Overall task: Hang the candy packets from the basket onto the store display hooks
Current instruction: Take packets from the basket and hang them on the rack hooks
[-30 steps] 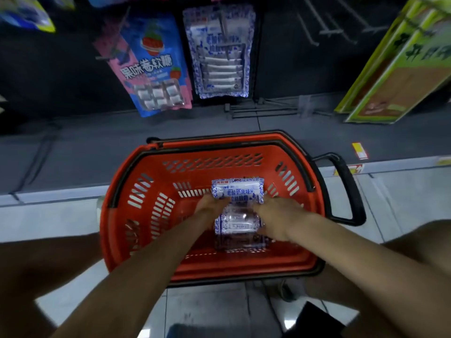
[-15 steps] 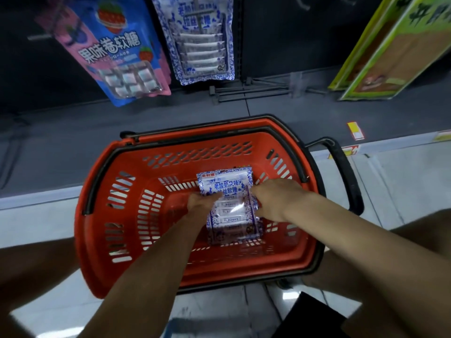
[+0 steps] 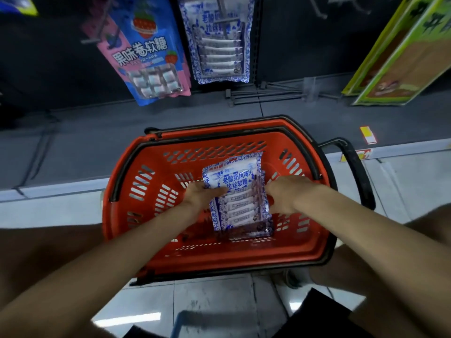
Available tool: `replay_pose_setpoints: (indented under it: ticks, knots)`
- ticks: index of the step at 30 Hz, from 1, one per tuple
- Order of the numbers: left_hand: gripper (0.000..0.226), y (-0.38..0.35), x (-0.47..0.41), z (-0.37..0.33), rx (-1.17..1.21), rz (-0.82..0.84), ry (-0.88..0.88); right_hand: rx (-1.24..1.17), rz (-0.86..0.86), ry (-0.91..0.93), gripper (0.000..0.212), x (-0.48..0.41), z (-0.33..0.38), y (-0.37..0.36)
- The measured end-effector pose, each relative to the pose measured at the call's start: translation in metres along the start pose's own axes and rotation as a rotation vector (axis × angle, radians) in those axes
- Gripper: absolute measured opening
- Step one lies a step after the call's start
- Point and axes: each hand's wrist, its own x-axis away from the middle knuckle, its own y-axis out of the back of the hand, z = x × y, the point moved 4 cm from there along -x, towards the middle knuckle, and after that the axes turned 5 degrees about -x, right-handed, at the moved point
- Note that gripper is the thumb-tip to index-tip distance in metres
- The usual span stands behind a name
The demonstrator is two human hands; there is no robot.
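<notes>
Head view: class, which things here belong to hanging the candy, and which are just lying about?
Part of the job: candy packets, red basket, left hand and right hand gripping the packets, bare display hooks, matching hung packets.

Just lying about: strawberry candy bag, green boxes, yellow tag.

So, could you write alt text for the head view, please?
The left hand and right hand hold a blue candy packet in a red basket on the floor. Behind, a matching packet and a pink packet hang on hooks.
</notes>
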Motion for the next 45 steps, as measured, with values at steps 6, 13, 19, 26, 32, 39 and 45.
replay_pose_setpoints:
  ticks: [6,13,19,26,32,39,45]
  knots:
    - [0.048,0.048,0.043,-0.048,-0.157,-0.097,-0.301,-0.044,-0.105,-0.056,0.042,0.013,-0.006,0.032]
    - [0.018,0.109,0.114,-0.119,-0.152,-0.139,-0.62,-0.297,-0.426,-0.013,0.058,0.025,-0.008,0.063]
    - [0.014,0.121,0.133,-0.138,0.163,-0.027,-0.65,-0.939,-0.776,0.233,0.043,0.054,0.0,0.089]
    - [0.023,0.104,0.118,-0.159,0.33,0.12,-0.558,-1.476,-0.971,0.324,0.067,0.071,-0.012,0.125]
    - [0.028,0.101,0.099,-0.171,0.377,0.195,-0.487,-1.696,-0.865,0.422,0.029,0.067,-0.017,0.159]
    - [0.024,0.092,0.085,-0.176,0.287,0.2,-0.471,-1.799,-0.82,0.331,0.012,0.034,-0.025,0.166]
    - [0.023,0.086,0.07,-0.184,0.332,0.236,-0.433,-1.739,-0.897,0.299,0.012,0.01,-0.033,0.177]
